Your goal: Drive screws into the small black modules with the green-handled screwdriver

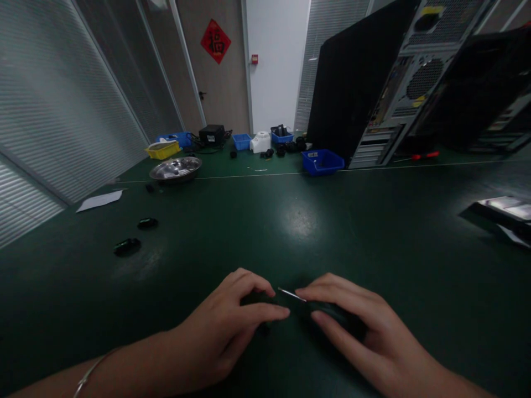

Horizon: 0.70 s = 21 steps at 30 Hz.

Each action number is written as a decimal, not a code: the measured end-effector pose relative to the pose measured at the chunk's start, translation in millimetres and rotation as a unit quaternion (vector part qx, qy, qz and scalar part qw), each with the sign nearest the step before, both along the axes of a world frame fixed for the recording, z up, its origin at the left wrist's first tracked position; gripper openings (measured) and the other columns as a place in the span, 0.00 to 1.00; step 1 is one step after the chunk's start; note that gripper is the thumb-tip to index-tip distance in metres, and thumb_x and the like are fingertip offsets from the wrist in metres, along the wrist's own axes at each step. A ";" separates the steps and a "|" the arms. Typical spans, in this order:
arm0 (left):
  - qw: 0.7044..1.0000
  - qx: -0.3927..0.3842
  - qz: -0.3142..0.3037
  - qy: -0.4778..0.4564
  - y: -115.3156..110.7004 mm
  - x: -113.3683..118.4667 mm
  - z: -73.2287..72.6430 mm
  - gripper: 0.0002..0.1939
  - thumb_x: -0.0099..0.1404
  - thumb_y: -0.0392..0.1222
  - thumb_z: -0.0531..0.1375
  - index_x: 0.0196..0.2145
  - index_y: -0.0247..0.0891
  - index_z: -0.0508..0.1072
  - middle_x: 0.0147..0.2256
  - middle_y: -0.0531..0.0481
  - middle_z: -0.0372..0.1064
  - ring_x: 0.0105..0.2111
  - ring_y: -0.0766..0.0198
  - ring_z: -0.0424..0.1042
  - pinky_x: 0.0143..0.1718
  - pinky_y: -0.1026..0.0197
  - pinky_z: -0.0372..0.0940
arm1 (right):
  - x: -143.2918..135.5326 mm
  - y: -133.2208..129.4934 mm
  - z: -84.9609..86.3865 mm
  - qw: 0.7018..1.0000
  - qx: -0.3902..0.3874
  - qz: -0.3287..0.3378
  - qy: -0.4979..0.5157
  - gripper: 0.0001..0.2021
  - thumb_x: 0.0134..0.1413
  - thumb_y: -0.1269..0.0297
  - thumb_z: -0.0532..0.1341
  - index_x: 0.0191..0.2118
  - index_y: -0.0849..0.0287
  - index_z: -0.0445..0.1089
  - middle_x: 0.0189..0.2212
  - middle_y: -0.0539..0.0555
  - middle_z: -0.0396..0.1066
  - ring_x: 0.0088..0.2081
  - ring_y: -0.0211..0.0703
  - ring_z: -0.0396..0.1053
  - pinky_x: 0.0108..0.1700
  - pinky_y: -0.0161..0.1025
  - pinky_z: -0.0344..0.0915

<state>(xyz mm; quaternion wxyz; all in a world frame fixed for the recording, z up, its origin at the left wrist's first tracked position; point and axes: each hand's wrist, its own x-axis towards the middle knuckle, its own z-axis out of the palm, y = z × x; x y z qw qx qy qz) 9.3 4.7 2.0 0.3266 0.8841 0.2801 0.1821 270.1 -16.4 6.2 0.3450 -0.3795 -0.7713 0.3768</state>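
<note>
My right hand (369, 323) is wrapped round the dark handle of a screwdriver (292, 294). Its thin metal shaft points left, toward the fingertips of my other hand. Just across a small gap, my left hand (232, 318) rests low over the table, fingers curled and thumb bent toward them. Something dark shows between its fingers and below the thumb, too dim to make out. Farther off to the left lie two small black glossy objects, a nearer one (127, 246) and a farther one (147, 223).
On the green table (232, 221) stand a metal dish (176, 170), a yellow tray (163, 149) and a blue bin (322, 163). A white paper (99, 201) lies at left. An opened computer case (357, 77) stands at back right; a flat device (508, 210) lies at right.
</note>
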 end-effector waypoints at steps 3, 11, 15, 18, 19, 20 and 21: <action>0.999 -0.016 0.031 0.002 0.6 0.6 -1.2 0.21 0.65 0.27 0.56 0.52 0.45 0.69 0.52 0.46 0.62 0.51 0.56 0.64 0.52 0.54 0.63 | -1.6 1.7 1.1 1.000 0.000 -0.003 -0.002 0.17 0.63 0.74 0.58 0.52 0.45 0.71 0.42 0.50 0.74 0.45 0.43 0.74 0.46 0.37 0.71; 0.990 -0.061 0.109 -0.060 4.8 0.9 -1.8 0.07 0.67 0.33 0.58 0.43 0.39 0.70 0.38 0.49 0.69 0.37 0.61 0.69 0.38 0.59 0.65 | 0.8 -1.9 2.7 0.999 -0.018 0.029 -0.017 0.16 0.64 0.74 0.57 0.52 0.49 0.72 0.42 0.53 0.73 0.44 0.43 0.73 0.46 0.38 0.71; 0.988 -0.049 0.119 -0.083 4.7 0.8 -2.0 0.08 0.66 0.33 0.59 0.43 0.40 0.71 0.38 0.50 0.70 0.37 0.61 0.70 0.38 0.60 0.65 | -1.2 -1.6 7.5 0.999 -0.030 0.036 -0.027 0.15 0.63 0.74 0.56 0.51 0.53 0.73 0.41 0.55 0.73 0.41 0.43 0.74 0.43 0.38 0.71; 0.987 -0.045 0.122 -0.091 5.1 0.9 -2.6 0.08 0.66 0.33 0.60 0.43 0.40 0.71 0.38 0.49 0.70 0.37 0.61 0.70 0.38 0.59 0.66 | -2.8 -1.1 9.6 0.998 -0.032 0.040 -0.036 0.15 0.63 0.74 0.56 0.50 0.55 0.74 0.40 0.56 0.73 0.41 0.43 0.74 0.42 0.38 0.72; 0.987 -0.045 0.118 -0.095 5.2 0.9 -2.8 0.08 0.66 0.33 0.60 0.44 0.40 0.71 0.38 0.49 0.70 0.37 0.61 0.70 0.38 0.59 0.66 | -3.1 -0.9 9.9 0.998 -0.033 0.041 -0.039 0.15 0.63 0.75 0.56 0.50 0.55 0.74 0.40 0.56 0.73 0.41 0.43 0.74 0.42 0.38 0.72; 0.988 -0.044 0.113 -0.100 5.2 0.8 -3.0 0.08 0.66 0.33 0.60 0.44 0.40 0.71 0.38 0.49 0.70 0.37 0.61 0.70 0.38 0.59 0.66 | -3.2 -0.8 10.1 0.998 -0.033 0.043 -0.040 0.15 0.63 0.75 0.56 0.50 0.55 0.74 0.40 0.56 0.73 0.41 0.43 0.74 0.43 0.38 0.72; 0.988 -0.042 0.107 -0.106 5.1 0.8 -3.2 0.08 0.66 0.33 0.60 0.44 0.39 0.72 0.38 0.48 0.70 0.37 0.61 0.70 0.38 0.60 0.66 | -3.2 -0.7 10.1 0.998 -0.033 0.044 -0.040 0.15 0.63 0.75 0.56 0.50 0.54 0.74 0.40 0.56 0.73 0.41 0.43 0.73 0.43 0.38 0.72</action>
